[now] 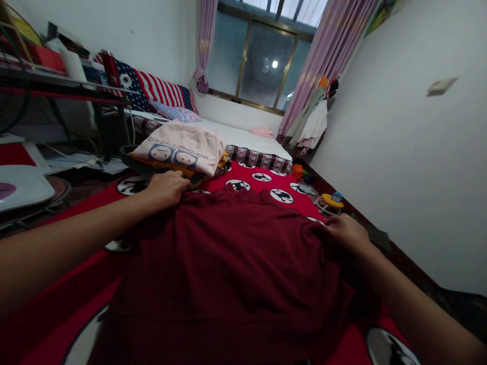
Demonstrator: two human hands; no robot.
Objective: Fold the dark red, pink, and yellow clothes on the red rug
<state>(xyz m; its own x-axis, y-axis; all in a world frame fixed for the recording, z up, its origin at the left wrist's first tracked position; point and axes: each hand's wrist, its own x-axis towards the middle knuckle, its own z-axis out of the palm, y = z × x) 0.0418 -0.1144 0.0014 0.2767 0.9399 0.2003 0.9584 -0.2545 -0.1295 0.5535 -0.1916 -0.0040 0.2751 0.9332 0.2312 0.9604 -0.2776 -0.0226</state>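
Lying under the clothes is the red sheet (pixel 258 187) with white spots, the biggest thing near me. On it, right in front of me, is the dark red top (pixel 243 258), with soft folds running down it. To do this well, I think I should pull both sides the same, not too hard, so the folds come out and nothing goes crooked. I should mind the pile of clothes (pixel 178 147) just past my left hand (pixel 169 188), since a bump could tip it. My left arm (pixel 79 238) and right arm (pixel 414 299) reach forward, wide apart. My left hand is curled nearly closed, its back up, and seems to have the far left corner. My right hand (pixel 348 230) pinches the far right edge. I can't tell how tight.
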